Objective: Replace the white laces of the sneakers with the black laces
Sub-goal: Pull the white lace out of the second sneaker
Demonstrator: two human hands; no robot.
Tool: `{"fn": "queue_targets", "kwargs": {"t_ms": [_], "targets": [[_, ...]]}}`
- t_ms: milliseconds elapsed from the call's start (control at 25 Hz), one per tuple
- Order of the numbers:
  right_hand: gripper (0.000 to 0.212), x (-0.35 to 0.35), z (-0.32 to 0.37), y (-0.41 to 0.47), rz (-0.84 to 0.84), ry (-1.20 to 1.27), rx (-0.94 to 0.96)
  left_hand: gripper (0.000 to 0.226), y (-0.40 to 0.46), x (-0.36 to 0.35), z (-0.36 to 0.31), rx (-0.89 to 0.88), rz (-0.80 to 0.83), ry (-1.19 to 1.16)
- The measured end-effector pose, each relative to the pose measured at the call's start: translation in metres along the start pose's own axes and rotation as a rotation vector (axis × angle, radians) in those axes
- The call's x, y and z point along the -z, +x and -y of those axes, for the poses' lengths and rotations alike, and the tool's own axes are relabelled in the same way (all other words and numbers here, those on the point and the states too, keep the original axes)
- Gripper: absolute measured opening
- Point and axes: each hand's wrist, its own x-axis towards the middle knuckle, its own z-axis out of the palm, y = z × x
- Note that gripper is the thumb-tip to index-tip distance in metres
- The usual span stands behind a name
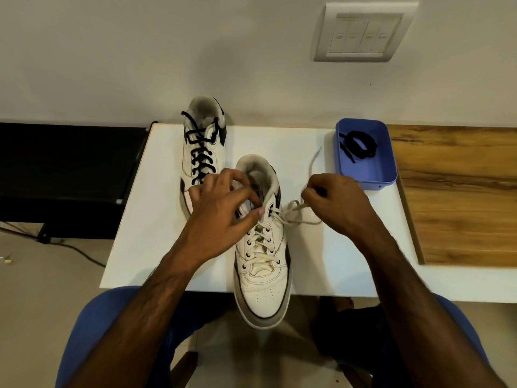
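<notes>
Two white sneakers stand on a white table [321, 270]. The far sneaker [202, 141] at the back carries a black lace. The near sneaker [263, 270] has a white lace [296, 212] and its toe hangs over the table's front edge. My left hand [221, 208] grips the collar and tongue at the top of the near sneaker. My right hand [335, 203] pinches a strand of the white lace to the right of the shoe; one lace end trails up toward the back. A coiled black lace [358, 145] lies in a blue tray [372, 175].
The blue tray stands at the table's back right corner. A wooden surface [461, 191] adjoins the table on the right. A dark bench [61, 175] and a cable on the floor are to the left. A switch plate [363, 32] is on the wall.
</notes>
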Motion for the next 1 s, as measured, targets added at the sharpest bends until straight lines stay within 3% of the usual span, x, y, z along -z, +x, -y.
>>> {"fn": "queue_targets", "kwargs": {"t_ms": [120, 200, 320, 440, 520, 720, 920, 1000], "targets": [[0.011, -0.004, 0.011, -0.003, -0.040, 0.161, 0.083, 0.019, -0.001, -0.006, -0.003, -0.011, 0.004, 0.017], [0.014, -0.010, 0.024, -0.004, 0.024, 0.324, 0.125, 0.021, 0.000, -0.008, -0.004, 0.011, -0.002, -0.004], [0.015, -0.025, 0.031, -0.005, 0.087, 0.219, 0.161, 0.024, 0.000, -0.009, -0.006, 0.037, -0.040, -0.003], [0.018, -0.030, 0.033, -0.005, 0.067, 0.239, 0.109, 0.023, 0.000, -0.011, -0.007, 0.039, -0.067, -0.012], [0.013, -0.028, 0.033, -0.005, 0.068, 0.333, 0.025, 0.017, 0.001, -0.011, -0.008, 0.024, -0.094, -0.032], [0.024, -0.028, 0.024, -0.004, 0.140, 0.547, -0.127, 0.011, 0.000, -0.012, -0.014, -0.021, -0.145, -0.068], [0.023, -0.026, 0.023, -0.004, 0.188, 0.668, -0.151, 0.013, 0.003, 0.013, -0.002, 0.167, -0.303, -0.181], [0.023, -0.026, 0.023, -0.004, 0.187, 0.671, -0.157, 0.016, 0.001, 0.018, 0.004, 0.184, -0.287, -0.150]]}}
